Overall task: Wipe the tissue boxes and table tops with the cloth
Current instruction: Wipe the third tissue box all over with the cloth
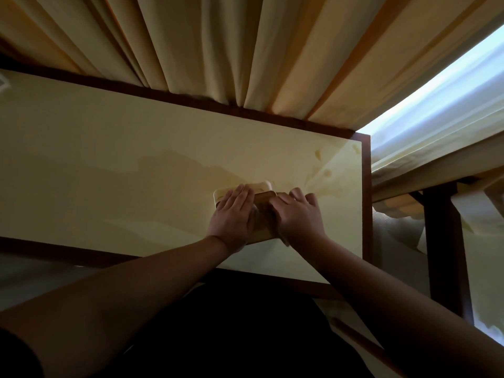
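Two hands (234, 214) (298, 214), one tissue box (263, 214), one table (109, 159)

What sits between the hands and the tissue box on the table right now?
Nothing visible. The left hand lies flat on the tissue box top, and the right hand rests against its right side. The table around it is bare.

table top (109, 165): cream, dark wood rim | on it: tissue box (261, 214), right end

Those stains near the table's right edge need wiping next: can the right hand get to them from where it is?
Probably yes. The right hand rests on the tissue box, and the stains lie just beyond it on bare table, nothing between. No cloth is plainly visible, though.
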Action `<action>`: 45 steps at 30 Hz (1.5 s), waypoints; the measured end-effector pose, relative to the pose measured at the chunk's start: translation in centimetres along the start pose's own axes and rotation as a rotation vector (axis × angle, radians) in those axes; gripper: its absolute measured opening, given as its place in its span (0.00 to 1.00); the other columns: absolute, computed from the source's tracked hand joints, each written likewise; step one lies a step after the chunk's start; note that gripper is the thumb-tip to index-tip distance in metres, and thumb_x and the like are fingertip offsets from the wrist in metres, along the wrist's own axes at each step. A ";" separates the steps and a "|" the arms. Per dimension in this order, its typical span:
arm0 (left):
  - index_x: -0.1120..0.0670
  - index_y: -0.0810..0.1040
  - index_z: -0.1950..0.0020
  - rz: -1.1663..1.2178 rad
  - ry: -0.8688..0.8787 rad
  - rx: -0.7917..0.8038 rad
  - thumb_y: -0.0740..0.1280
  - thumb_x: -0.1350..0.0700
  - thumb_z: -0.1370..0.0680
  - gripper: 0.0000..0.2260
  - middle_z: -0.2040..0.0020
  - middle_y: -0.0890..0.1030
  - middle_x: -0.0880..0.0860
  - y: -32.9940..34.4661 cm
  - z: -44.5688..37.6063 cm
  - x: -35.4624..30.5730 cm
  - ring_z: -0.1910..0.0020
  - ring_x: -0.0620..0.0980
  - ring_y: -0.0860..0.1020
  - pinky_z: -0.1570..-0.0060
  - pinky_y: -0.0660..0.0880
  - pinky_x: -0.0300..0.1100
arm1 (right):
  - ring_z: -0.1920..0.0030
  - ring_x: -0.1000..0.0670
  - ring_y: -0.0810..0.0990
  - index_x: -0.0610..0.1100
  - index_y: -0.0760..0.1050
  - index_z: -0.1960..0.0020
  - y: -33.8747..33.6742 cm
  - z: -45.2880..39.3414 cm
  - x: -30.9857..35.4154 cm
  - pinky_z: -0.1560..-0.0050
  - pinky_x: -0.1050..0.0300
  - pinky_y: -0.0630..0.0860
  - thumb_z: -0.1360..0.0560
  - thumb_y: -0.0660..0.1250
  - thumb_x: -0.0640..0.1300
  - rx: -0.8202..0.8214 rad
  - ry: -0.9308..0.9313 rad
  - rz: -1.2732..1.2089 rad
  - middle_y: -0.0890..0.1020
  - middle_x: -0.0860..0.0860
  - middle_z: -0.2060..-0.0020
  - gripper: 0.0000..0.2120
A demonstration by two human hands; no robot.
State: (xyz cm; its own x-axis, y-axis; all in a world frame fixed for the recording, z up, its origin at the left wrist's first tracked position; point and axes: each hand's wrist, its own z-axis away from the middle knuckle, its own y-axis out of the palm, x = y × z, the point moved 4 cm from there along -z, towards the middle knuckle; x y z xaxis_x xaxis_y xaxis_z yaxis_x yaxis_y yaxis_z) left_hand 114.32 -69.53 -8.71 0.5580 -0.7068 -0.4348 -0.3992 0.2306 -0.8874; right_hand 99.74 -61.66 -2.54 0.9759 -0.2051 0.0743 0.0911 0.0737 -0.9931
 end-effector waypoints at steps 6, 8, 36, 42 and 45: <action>0.63 0.71 0.24 -0.027 0.001 0.020 0.53 0.49 0.16 0.26 0.24 0.72 0.60 0.0 -0.1 -0.1 0.23 0.57 0.68 0.22 0.62 0.53 | 0.49 0.45 0.76 0.55 0.79 0.49 0.7 5.3 -0.3 0.53 0.50 0.62 0.24 0.67 0.53 -0.012 -0.057 -0.039 0.83 0.57 0.53 0.06; 0.63 0.73 0.25 -0.055 0.051 0.008 0.54 0.50 0.16 0.25 0.25 0.74 0.60 0.1 0.0 -0.2 0.24 0.57 0.70 0.24 0.65 0.54 | 0.49 0.45 0.77 0.57 0.80 0.46 1.1 6.6 -0.5 0.53 0.50 0.65 0.24 0.67 0.53 -0.019 -0.076 -0.047 0.84 0.57 0.52 0.08; 0.63 0.74 0.26 -0.063 0.061 0.000 0.55 0.50 0.16 0.24 0.26 0.75 0.60 0.3 -0.1 -0.2 0.24 0.56 0.71 0.23 0.63 0.51 | 0.52 0.46 0.77 0.57 0.80 0.47 1.3 5.7 -0.2 0.54 0.50 0.62 0.25 0.66 0.52 0.008 -0.012 -0.056 0.82 0.56 0.53 0.08; 0.63 0.73 0.25 -0.063 0.100 0.010 0.54 0.50 0.15 0.25 0.26 0.74 0.60 0.3 -0.2 -0.4 0.24 0.57 0.71 0.23 0.58 0.49 | 0.54 0.48 0.77 0.60 0.82 0.46 1.4 6.2 -0.3 0.54 0.50 0.64 0.25 0.65 0.56 0.018 -0.013 -0.064 0.81 0.58 0.56 0.11; 0.63 0.73 0.25 -0.057 0.082 0.017 0.54 0.49 0.15 0.25 0.26 0.74 0.60 0.3 -0.2 -0.4 0.24 0.57 0.71 0.22 0.58 0.49 | 0.54 0.46 0.78 0.56 0.81 0.49 0.9 4.7 -0.2 0.53 0.49 0.64 0.27 0.73 0.52 -0.004 0.025 -0.027 0.81 0.56 0.57 0.07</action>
State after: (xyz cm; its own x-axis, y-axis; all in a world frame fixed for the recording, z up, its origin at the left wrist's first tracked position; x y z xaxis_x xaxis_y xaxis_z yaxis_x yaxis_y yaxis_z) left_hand 113.82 -69.37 -8.81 0.5178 -0.7712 -0.3703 -0.3561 0.1992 -0.9130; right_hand 100.57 -56.96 -3.04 0.9680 -0.2310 0.0984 0.1160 0.0636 -0.9912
